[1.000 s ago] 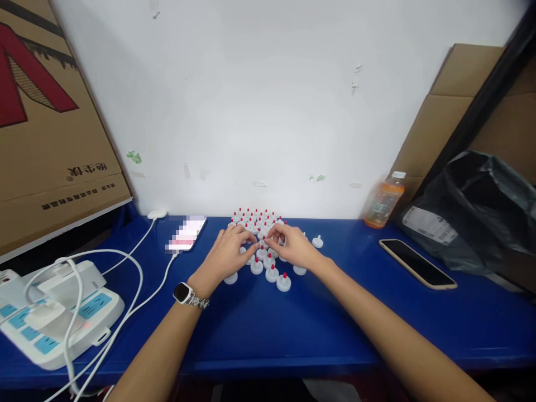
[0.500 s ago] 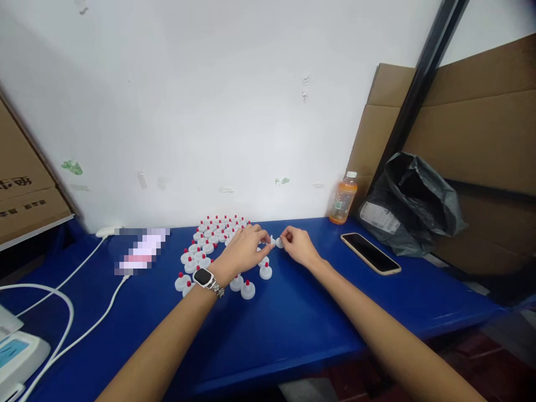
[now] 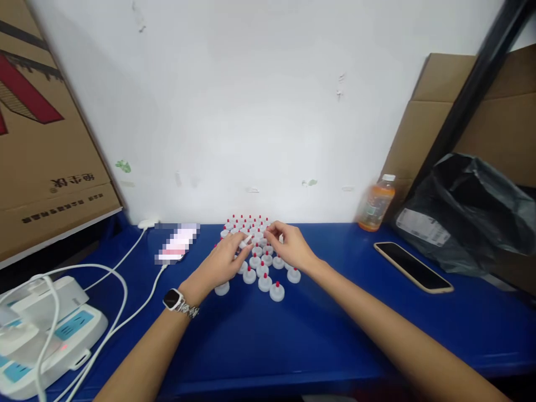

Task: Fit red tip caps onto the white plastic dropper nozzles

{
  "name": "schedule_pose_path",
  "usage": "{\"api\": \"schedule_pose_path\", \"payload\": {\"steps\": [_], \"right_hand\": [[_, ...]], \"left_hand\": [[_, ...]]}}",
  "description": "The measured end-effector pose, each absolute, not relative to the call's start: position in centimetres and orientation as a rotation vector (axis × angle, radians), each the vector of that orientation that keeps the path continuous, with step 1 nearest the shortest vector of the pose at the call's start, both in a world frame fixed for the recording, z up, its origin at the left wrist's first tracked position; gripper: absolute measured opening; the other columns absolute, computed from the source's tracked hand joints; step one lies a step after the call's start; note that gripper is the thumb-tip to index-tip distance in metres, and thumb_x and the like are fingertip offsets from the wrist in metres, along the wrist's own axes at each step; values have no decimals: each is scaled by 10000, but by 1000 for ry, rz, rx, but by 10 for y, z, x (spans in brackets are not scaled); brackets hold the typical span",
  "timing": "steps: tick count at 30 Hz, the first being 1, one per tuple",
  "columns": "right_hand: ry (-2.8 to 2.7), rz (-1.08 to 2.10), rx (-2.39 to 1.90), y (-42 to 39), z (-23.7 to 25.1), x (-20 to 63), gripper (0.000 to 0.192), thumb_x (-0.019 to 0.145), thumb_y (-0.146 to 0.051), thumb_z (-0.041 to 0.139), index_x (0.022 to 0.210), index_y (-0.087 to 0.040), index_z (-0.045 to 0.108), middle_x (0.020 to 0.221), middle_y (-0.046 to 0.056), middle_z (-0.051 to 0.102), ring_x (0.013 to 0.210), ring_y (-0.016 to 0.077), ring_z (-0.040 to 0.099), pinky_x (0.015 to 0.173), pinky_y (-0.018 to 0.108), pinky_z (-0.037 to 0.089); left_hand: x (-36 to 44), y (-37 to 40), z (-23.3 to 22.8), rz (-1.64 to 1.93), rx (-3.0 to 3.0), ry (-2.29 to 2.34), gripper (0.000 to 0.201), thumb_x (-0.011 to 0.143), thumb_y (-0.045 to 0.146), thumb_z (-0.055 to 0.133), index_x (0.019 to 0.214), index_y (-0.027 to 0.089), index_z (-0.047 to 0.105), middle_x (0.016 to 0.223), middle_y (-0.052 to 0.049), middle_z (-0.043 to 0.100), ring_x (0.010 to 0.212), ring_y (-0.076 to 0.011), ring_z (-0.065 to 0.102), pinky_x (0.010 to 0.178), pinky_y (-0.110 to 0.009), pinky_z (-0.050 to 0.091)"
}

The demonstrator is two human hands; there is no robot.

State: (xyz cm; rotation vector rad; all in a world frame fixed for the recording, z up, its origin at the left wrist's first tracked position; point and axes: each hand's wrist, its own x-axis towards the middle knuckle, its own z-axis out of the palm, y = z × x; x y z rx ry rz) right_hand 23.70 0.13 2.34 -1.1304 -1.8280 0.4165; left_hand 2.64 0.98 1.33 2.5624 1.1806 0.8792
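Head view: we are gripping a white cap (image 3: 246, 241) in the left hand (image 3: 221, 258), fingers and thumb closing round it, the cap tilting toward the right hand (image 3: 291, 245). That one is curling thumb and forefinger close together; we are not able to tell whether it is holding anything. Red-tipped caps (image 3: 277, 292) are standing on the bench (image 3: 326, 340), around and below both hands.

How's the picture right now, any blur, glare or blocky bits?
Head view: the wall is brightest around its middle, dimmer at upper left, no harsh glare; the bottle looks smeared; blocky pixels cover most of the cabled phone; the power strip near the edge looks stretched.
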Motion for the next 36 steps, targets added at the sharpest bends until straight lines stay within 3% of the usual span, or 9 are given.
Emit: {"api": "schedule_pose_path", "payload": {"steps": [6, 11, 21, 27, 32, 36], "right_hand": [[-2384, -28, -1348, 45, 25, 198, 111, 853, -220, 598, 850, -187, 705, 892, 96, 722, 939, 256, 585, 862, 389, 353], [-2553, -224, -1418, 65, 19, 175, 141, 817, -266, 649, 874, -170, 735, 964, 149, 715, 1036, 315, 535, 907, 435, 308], [-2615, -86, -1489, 76, 14, 173, 163, 854, -285, 591, 825, -185, 717, 893, 94, 723, 1022, 286, 523, 928, 423, 279], [-2598, -127, -1444, 68, 15, 184, 191, 844, -354, 629, 906, -193, 712, 990, 106, 709, 1026, 290, 515, 914, 415, 286], [-2571, -51, -1456, 72, 8, 190, 105, 831, -232, 609, 809, -194, 704, 872, 77, 722, 1010, 276, 526, 932, 424, 264], [-2520, 35, -1446, 72, 9, 191, 98, 826, -258, 633, 795, -197, 703, 836, 57, 722, 981, 260, 547, 933, 422, 256]], "left_hand": [[-8, 11, 5, 906, 2448, 1393, 330, 998, 492, 352, 941, 215, 522, 815, -33, 573, 812, -225, 564, 734, -355, 438], [-9, 12, 4, 878, 2437, 1422, 335, 1003, 488, 328, 924, 218, 509, 816, -35, 564, 825, -231, 541, 744, -360, 425], [-4, 9, 4, 867, 2413, 1378, 284, 994, 440, 356, 962, 215, 526, 863, -46, 568, 880, -235, 537, 771, -356, 423], [-2, 5, 7, 879, 2418, 1341, 276, 996, 436, 359, 923, 214, 507, 901, -46, 569, 911, -234, 539, 779, -356, 416], [-1, 5, 6, 858, 2413, 1352, 275, 995, 441, 365, 908, 216, 496, 887, -44, 565, 897, -238, 540, 777, -361, 414], [-8, 8, 8, 883, 2396, 1386, 300, 996, 468, 359, 933, 218, 512, 834, -33, 554, 853, -234, 535, 758, -359, 406]]}}
